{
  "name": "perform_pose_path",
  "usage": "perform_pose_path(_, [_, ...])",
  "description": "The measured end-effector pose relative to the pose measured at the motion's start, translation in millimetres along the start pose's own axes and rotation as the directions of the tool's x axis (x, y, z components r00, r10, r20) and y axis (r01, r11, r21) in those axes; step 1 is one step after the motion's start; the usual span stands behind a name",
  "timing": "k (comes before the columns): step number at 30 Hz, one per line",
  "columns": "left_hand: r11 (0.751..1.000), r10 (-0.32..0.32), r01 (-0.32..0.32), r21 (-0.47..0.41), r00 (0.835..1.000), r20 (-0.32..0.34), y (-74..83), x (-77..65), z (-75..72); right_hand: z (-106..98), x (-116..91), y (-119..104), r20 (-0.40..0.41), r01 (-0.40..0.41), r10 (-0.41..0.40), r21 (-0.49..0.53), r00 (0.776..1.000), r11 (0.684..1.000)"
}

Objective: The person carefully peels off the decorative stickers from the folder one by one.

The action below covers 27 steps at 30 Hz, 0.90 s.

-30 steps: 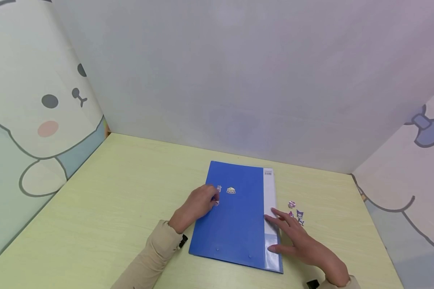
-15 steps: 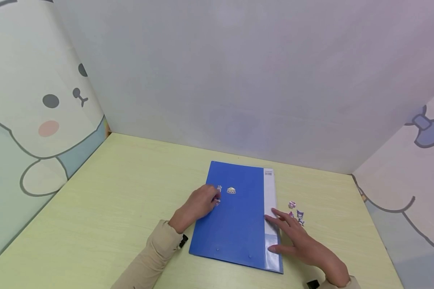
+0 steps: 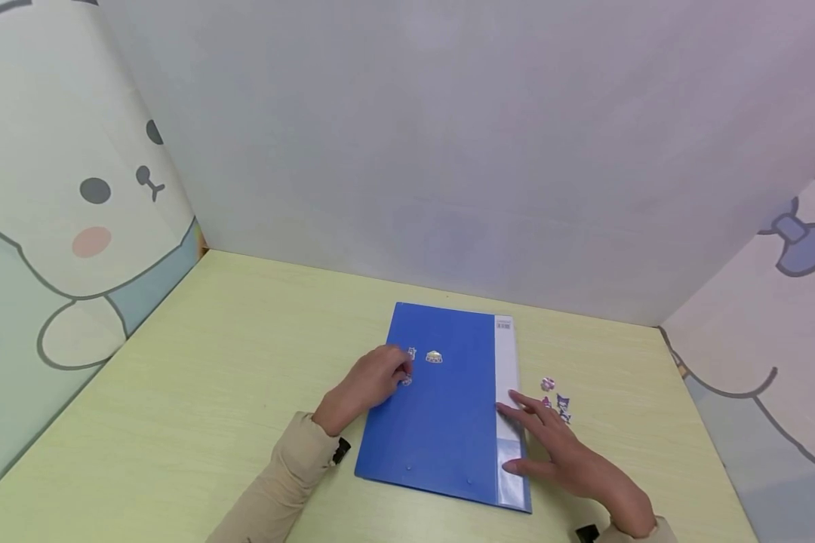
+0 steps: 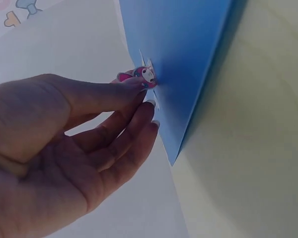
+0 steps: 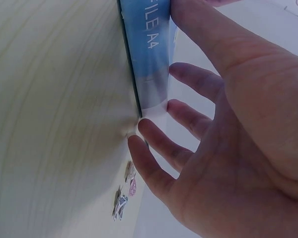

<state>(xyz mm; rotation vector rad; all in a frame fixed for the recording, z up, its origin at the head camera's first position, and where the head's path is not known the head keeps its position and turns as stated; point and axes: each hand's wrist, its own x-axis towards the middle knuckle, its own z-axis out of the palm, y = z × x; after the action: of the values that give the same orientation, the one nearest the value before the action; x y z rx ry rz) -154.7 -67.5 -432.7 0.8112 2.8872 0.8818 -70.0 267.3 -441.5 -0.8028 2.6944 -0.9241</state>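
A blue file folder [image 3: 441, 430] lies on the table, a white strip with a barcode along its right side. Over its left part, my left hand [image 3: 370, 381] pinches a small cartoon sticker [image 4: 147, 75] with a pink hood between thumb and index finger, its edge right at the cover. Just beyond are a small pale sticker [image 3: 411, 353] and a gold-edged sticker [image 3: 434, 357] on the cover. My right hand [image 3: 560, 449] rests with spread, relaxed fingers at the folder's right edge. In the right wrist view, the spine [image 5: 149, 44] shows lettering beside the thumb.
Several loose stickers lie on the table right of the folder, among them a pink one [image 3: 548, 384] and a purple one [image 3: 563, 402], near the right fingers. A pale wall [image 3: 448, 188] stands behind the table [image 3: 265, 339], with cartoon-printed panels on both sides.
My left hand has shifted only slightly, and the sticker has tilted a little at its fingertips. The right hand and the folder have stayed in place.
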Motion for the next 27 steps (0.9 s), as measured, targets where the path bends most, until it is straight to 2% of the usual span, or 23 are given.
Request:
perform_pose_path(6, [0.997,-0.015,0.017,-0.072,0.999,0.035,-0.9,-1.4,-6.9,0.6,0.8,-1.2,0.011,-0.032,0.032,0.013,0.999,0.999])
perform_pose_path(10, [0.993,-0.030,0.032,-0.110,0.999,0.026,-1.5,-3.5,-10.3,0.0,0.7,-1.2,0.002,-0.019,0.019,0.008,1.000,1.000])
perform_pose_path(27, [0.994,-0.084,0.084,-0.076,0.996,-0.002,-13.3,-5.0,-17.3,1.3,0.5,1.5,-0.002,-0.009,0.009,-0.010,1.000,1.000])
